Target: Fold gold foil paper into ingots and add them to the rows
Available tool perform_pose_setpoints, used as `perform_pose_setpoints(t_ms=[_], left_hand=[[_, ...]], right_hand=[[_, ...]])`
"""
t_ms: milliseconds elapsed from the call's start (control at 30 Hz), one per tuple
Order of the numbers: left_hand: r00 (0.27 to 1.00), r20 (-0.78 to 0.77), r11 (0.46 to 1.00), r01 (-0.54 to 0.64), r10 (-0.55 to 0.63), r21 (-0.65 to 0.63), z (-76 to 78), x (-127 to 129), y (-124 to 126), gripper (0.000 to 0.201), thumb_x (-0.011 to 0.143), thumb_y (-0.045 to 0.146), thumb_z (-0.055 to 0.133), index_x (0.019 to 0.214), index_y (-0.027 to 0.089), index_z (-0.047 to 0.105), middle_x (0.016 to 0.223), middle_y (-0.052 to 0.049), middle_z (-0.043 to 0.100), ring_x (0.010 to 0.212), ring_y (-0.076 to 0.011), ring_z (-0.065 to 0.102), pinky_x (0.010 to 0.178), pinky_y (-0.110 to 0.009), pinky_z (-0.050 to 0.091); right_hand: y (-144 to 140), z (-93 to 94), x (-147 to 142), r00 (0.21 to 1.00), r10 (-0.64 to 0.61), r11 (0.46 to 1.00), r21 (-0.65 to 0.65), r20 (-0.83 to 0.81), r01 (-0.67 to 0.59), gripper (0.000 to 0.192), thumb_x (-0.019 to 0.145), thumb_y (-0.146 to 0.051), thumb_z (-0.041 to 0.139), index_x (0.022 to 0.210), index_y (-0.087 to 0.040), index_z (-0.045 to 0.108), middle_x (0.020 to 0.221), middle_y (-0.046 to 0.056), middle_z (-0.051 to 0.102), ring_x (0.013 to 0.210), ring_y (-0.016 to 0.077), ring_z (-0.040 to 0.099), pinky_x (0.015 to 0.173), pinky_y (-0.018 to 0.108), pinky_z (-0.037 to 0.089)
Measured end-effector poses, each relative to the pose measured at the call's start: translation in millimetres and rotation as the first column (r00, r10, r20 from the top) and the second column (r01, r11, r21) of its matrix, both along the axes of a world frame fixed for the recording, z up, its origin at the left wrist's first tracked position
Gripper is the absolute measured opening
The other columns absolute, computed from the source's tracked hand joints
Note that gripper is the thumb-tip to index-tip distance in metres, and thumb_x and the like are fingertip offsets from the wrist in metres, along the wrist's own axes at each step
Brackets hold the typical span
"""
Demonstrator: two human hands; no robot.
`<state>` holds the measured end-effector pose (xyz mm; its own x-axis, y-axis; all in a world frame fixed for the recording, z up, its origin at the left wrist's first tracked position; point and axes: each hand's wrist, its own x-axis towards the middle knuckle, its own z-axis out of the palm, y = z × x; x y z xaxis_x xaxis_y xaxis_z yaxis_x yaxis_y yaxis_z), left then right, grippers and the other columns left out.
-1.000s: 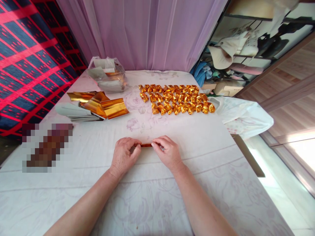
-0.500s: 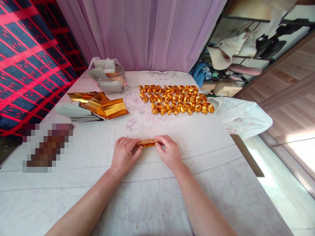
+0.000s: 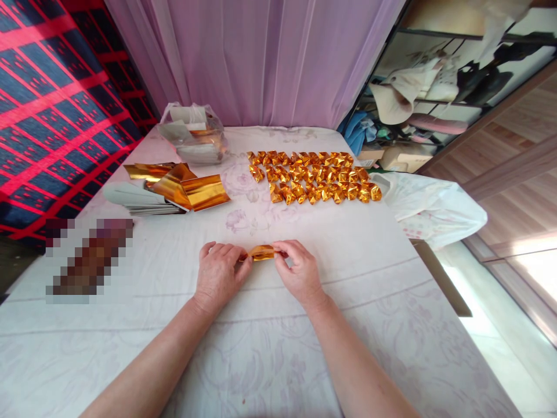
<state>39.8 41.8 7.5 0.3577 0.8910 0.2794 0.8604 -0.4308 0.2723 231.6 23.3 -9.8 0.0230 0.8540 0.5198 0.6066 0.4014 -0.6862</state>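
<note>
Between my two hands is a narrow folded strip of gold foil paper [image 3: 263,252], held level just over the tablecloth. My left hand [image 3: 221,268] pinches its left end between thumb and fingers. At the opposite end, my right hand [image 3: 299,266] has the same kind of pinch. The fingertips cover both ends of the strip. Beyond my hands stand rows of folded gold foil pieces [image 3: 311,174], set close together. To the left of these lies a fanned stack of gold foil sheets [image 3: 204,193], some showing pale backs.
A clear plastic bag [image 3: 195,139] of more sheets stands at the back left. A blurred-out patch [image 3: 89,258] covers something on the left. A white plastic bag [image 3: 444,206] hangs by the right table edge, near shelves of shoes. A purple curtain [image 3: 261,64] closes off the back.
Both hands keep their pinch in nearly the same place. The foil strip's front face shows a little wider and tilts differently. The whole view has shifted slightly.
</note>
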Motion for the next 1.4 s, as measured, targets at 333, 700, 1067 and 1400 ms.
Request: perform_pose_setpoints(t_ms=[333, 700, 1067, 1400], left_hand=[[0.998, 0.064, 1.0, 0.002, -0.001, -0.01, -3.8, -2.6, 2.8, 0.02, 0.09, 0.033, 0.055, 0.079, 0.022, 0.067, 0.075, -0.002, 0.07, 0.076, -0.0233, 0.062, 0.084, -0.042, 0.039], [1.0, 0.016, 1.0, 0.008, -0.008, -0.021, -3.6, -4.1, 3.5, 0.026, 0.093, 0.033, 0.048, 0.074, 0.021, 0.062, 0.07, -0.004, 0.066, 0.074, -0.0241, 0.059, 0.077, -0.04, 0.038], [0.999, -0.025, 0.999, 0.046, -0.046, 0.005, 0.3, 0.6, 0.4, 0.025, 0.092, 0.027, 0.047, 0.073, 0.02, 0.062, 0.07, -0.004, 0.066, 0.073, -0.0236, 0.06, 0.083, -0.042, 0.04], [0.999, -0.033, 0.999, 0.03, -0.03, 0.011, -0.6, 0.8, -0.2, 0.025, 0.092, 0.026, 0.047, 0.074, 0.02, 0.064, 0.071, -0.004, 0.067, 0.076, -0.0245, 0.061, 0.091, -0.046, 0.039]], right_hand=[[-1.1, -2.5, 10.5, 0.962, -0.095, 0.984, -0.123, 0.256, 0.13, 0.014, 0.088, -0.026, 0.056, 0.088, -0.021, 0.069, 0.083, 0.004, 0.072, 0.078, 0.0197, 0.067, 0.074, 0.03, 0.051], [-2.0, -2.5, 8.8, 0.968, -0.072, 0.981, -0.161, 0.241, 0.113, 0.017, 0.088, -0.025, 0.055, 0.081, -0.022, 0.069, 0.075, 0.002, 0.07, 0.071, 0.0168, 0.064, 0.068, 0.026, 0.045], [-1.4, -3.7, 9.3, 0.96, -0.084, 0.981, -0.145, 0.267, 0.126, 0.017, 0.087, -0.023, 0.056, 0.074, -0.023, 0.067, 0.07, 0.001, 0.067, 0.068, 0.0161, 0.062, 0.065, 0.026, 0.043], [-1.8, -2.4, 8.1, 0.963, -0.051, 0.992, -0.096, 0.265, 0.079, 0.017, 0.084, -0.018, 0.055, 0.071, -0.022, 0.065, 0.069, 0.001, 0.065, 0.069, 0.0163, 0.061, 0.066, 0.026, 0.043]])
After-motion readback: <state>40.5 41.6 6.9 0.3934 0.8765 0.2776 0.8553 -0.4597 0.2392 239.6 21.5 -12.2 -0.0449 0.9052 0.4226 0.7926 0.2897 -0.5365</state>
